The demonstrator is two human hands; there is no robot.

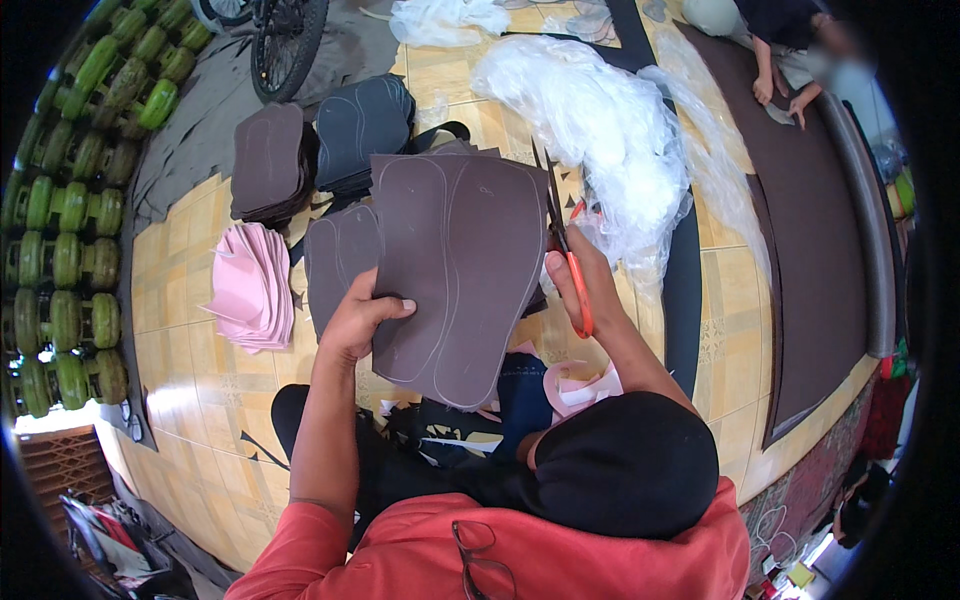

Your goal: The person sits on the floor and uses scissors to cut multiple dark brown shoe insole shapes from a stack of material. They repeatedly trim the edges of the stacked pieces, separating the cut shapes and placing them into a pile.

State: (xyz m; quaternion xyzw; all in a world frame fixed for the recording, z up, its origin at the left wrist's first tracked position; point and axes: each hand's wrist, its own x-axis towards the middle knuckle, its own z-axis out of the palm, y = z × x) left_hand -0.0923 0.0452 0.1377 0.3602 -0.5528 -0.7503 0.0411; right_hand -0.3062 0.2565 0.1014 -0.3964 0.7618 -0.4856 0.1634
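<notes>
A dark brown sheet (475, 260) with pale sole outlines drawn on it is held up in front of me. My left hand (358, 318) grips its left edge, thumb on top and fingers underneath. In my right hand (592, 270) are scissors with orange handles (579, 290). Their dark blades point away from me and stand apart beside the sheet's right edge; I cannot tell whether they touch it. The sheet's lower right side follows a curve along one outline. Behind it, partly hidden, lies another dark marked sheet (338, 255).
Stacks of brown pieces (268, 160) and blue-black pieces (362, 125) stand beyond, left of centre. Pink cut pieces (250, 285) lie nearer. Crumpled clear plastic (610, 130) spreads at right. Another person's hands (780, 100) work over a long dark sheet (815, 270). Scraps (450, 420) lie by my legs.
</notes>
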